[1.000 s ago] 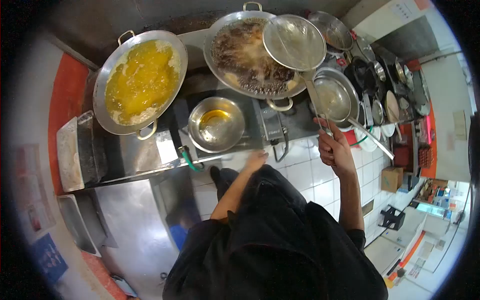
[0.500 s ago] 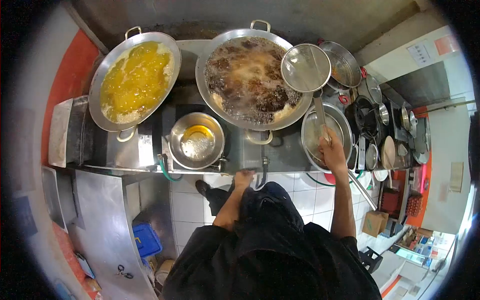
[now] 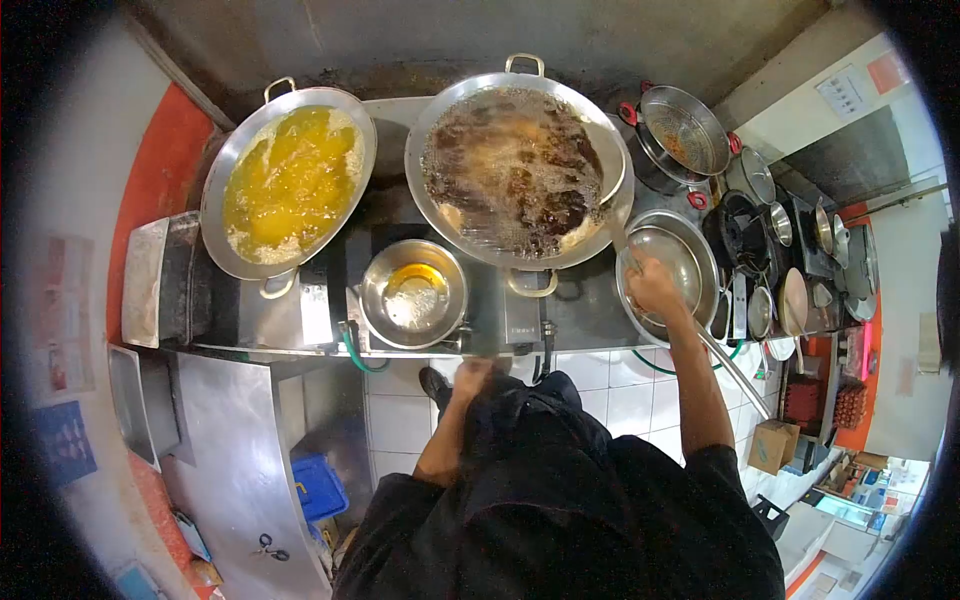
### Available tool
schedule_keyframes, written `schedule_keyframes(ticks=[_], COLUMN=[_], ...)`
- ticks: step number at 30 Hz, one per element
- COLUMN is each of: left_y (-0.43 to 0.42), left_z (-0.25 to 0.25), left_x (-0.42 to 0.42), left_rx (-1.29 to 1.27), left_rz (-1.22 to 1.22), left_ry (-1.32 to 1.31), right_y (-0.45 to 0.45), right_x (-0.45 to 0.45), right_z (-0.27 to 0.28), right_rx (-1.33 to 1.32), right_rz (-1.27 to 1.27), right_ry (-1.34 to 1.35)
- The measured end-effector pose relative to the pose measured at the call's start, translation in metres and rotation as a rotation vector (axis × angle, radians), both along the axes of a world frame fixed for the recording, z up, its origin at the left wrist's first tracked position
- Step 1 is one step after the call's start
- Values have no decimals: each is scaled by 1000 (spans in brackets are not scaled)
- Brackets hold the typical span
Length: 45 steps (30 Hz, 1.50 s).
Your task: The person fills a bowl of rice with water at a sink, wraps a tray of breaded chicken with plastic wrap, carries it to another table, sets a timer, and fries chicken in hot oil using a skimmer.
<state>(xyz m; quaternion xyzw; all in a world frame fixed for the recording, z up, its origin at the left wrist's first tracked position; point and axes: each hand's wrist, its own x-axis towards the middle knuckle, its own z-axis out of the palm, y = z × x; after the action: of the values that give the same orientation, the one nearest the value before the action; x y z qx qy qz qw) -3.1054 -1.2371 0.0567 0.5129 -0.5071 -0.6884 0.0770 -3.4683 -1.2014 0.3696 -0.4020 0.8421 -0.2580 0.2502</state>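
My right hand [image 3: 655, 288] is closed around the handle of a strainer [image 3: 612, 170], whose round head reaches into the right side of a wide pan of dark bubbling oil [image 3: 510, 170]. Under that hand sits a metal bowl [image 3: 668, 262] with a long-handled ladle [image 3: 735, 375] lying across it. My left hand [image 3: 474, 376] is near the counter's front edge, blurred, its fingers hard to make out. A second wide pan [image 3: 290, 185] at the left holds yellow bubbling liquid. Between the two pans, nearer me, stands a small steel bowl [image 3: 413, 294] with some yellow liquid.
At the back right stands a pot with red handles [image 3: 686, 132]. Beyond it are black pans [image 3: 742, 232] and several lids and utensils. A green hose [image 3: 360, 350] hangs at the counter's front edge. Lower left, a steel surface [image 3: 235, 450] holds scissors [image 3: 268, 547], beside a blue container [image 3: 318, 487].
The strainer has gone from being held up above the dark oil pan's right edge down into the pan. My left hand has stayed near the counter's front edge.
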Motion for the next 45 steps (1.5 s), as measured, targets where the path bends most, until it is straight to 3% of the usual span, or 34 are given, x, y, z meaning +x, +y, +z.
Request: schedule_keyframes(ticks=[1,2,3,4,6,11,14,16,19,21,22,24,28,31,33,34,35,37,45], left_y=[-2,3,0,0,4,46,52,62,58,55,49,51,43,41,39,44,45,44,47], left_z=[-13,-37,-47,-3,14,-16,-38,-3,16,7,0,28,24,17,14,8,12,21,12], left_x=[22,52,81,99,142,258,297,275,267,268,271,246,251,259,272,266,263,259,261], left_rx=[-58,-117,-162,-124,120,162,550,187,122,105,205,58,-29,51,81,69,69,73,-65], left_rz=[79,160,160,245,489,713,763,799,724,686,722,762,614,728,572,734,732,759,735], left_ry=[44,88,-35,-11,-51,-178,139,-167,-173,-170,-41,-43,-115,-91,40,61,61,-78,33], right_y=[-6,-7,-7,-8,-17,-36,-53,-65,-71,-67,-65,-58,-38,-26,-15,-10,-5,3,22], right_x=[13,20,27,34,49,72,80,85,94,97,97,100,106,108,104,102,101,98,77], right_z=[17,16,12,11,18,5,-10,-23,-34,-40,-41,-37,-27,-9,-8,-8,-4,7,12], right_rx=[115,111,86,60,70,2,-92,-220,-299,-327,-353,-368,-369,-351,-354,-350,-353,-332,-258], right_rz=[-130,-126,-197,-268,-272,-270,-337,-455,-453,-438,-422,-413,-411,-428,-419,-408,-410,-391,-389], right_ry=[-549,-552,-689,-826,-891,-1094,-1288,-1488,-1589,-1584,-1576,-1567,-1527,-1490,-1476,-1465,-1464,-1398,-1084])
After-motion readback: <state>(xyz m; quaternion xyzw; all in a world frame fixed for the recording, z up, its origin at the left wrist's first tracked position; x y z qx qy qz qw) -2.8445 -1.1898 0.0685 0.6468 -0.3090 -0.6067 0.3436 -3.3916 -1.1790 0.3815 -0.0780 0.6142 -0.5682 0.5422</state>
